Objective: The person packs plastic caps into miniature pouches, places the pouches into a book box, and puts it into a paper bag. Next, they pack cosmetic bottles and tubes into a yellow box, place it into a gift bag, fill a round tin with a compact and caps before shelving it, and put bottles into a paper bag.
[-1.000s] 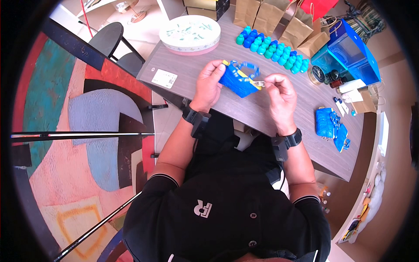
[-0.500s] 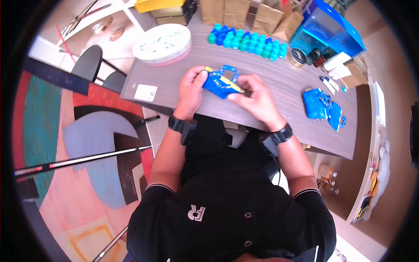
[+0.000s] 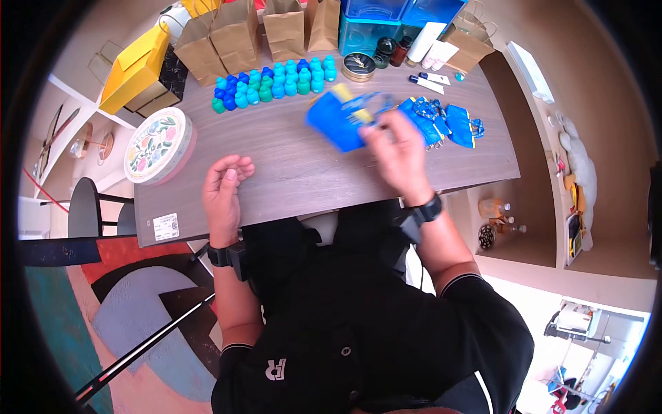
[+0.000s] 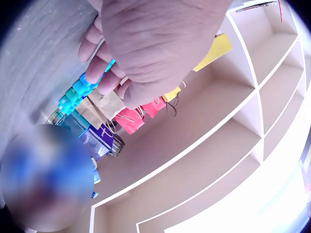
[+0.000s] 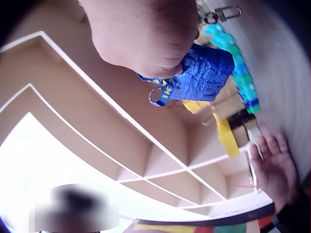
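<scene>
A small blue bag (image 3: pixel 336 124) with a yellow edge, blurred in the head view, is pinched by my right hand (image 3: pixel 400 155) above the table. In the right wrist view the blue bag (image 5: pixel 206 73) hangs at the fingers of my right hand (image 5: pixel 146 36), and a metal clasp (image 5: pixel 221 14) shows beside it. My left hand (image 3: pixel 226 196) is held over the table's front left, its fingers loosely bent and holding nothing. Two more blue bags (image 3: pixel 460 127) lie on the table, just right of my right hand.
Rows of blue and green bottle-shaped pieces (image 3: pixel 265 88) stand at the back before paper bags (image 3: pixel 238 38). A round floral box (image 3: pixel 160 146) is at the left. Blue boxes (image 3: pixel 369 38), a round tin (image 3: pixel 358 66) and tubes (image 3: pixel 427 84) are at the back right.
My left hand has let go of the blue bag and moved away to the left. My right hand has carried the bag toward the other blue bags. The head view has turned right.
</scene>
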`<state>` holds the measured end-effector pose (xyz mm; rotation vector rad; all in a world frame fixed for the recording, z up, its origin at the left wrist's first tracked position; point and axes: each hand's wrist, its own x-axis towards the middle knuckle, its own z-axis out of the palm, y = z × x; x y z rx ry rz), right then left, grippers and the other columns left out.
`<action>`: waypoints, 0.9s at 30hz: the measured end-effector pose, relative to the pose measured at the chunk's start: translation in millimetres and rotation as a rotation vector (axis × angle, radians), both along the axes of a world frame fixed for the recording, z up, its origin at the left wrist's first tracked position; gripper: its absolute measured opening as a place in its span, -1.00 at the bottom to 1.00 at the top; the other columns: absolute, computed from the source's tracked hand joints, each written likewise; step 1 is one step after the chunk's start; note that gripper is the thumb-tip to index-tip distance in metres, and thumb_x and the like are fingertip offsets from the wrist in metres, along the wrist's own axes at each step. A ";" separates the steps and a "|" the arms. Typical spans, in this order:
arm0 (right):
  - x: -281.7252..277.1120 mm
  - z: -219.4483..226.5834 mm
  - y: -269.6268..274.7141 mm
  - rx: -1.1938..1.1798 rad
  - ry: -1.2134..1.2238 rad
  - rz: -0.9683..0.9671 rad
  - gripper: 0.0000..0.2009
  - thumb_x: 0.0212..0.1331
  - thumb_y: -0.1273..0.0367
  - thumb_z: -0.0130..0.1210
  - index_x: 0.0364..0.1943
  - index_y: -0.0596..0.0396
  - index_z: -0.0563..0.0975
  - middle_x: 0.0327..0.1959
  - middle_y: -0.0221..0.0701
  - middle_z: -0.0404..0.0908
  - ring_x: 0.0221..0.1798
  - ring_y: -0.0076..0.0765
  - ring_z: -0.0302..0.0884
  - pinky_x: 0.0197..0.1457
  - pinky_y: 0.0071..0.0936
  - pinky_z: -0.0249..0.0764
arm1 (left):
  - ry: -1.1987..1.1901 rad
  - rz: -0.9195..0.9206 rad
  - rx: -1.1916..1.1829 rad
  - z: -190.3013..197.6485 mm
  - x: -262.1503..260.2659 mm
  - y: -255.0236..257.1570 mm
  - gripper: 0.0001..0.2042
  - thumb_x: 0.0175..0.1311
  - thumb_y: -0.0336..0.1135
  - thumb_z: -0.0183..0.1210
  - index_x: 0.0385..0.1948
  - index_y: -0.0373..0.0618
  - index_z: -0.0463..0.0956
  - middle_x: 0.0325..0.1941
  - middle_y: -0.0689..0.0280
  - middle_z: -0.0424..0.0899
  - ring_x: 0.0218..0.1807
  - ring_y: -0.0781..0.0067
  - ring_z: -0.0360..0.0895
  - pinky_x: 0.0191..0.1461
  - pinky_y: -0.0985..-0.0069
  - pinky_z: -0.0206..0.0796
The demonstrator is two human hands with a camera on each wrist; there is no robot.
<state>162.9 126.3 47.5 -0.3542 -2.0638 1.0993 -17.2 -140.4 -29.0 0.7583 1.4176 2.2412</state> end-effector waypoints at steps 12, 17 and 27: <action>79.1 2.2 99.0 -0.347 -0.072 -0.250 -0.81 0.35 0.33 0.22 -0.40 0.11 0.59 -0.51 -0.60 0.52 -0.42 -0.69 0.38 -0.34 -0.62 0.33 | 0.021 0.035 -0.045 -0.2 0.2 0.0 -0.77 0.48 -0.33 0.11 0.02 -0.27 0.54 -0.03 0.13 0.69 -0.01 0.37 0.63 0.19 0.35 0.46; 54.9 -12.1 59.3 -0.081 -0.318 -0.354 -0.78 0.27 0.29 0.26 -0.40 0.16 0.60 -0.58 -0.35 0.57 -0.48 -0.44 0.50 -0.36 -0.37 0.41 | 0.006 0.045 -0.049 1.8 0.6 -0.3 -0.77 0.48 -0.34 0.11 0.02 -0.27 0.54 -0.04 0.13 0.69 -0.02 0.36 0.63 0.17 0.35 0.46; 67.9 -0.4 71.7 0.198 -0.461 -0.704 -0.70 0.15 0.10 0.32 -0.37 0.05 0.63 -0.47 -0.28 0.65 -0.36 -0.10 0.65 -0.28 -0.15 0.51 | -0.002 0.039 -0.052 -2.2 -0.6 0.4 -0.78 0.49 -0.35 0.10 0.01 -0.27 0.54 -0.04 0.14 0.69 -0.03 0.37 0.63 0.18 0.35 0.46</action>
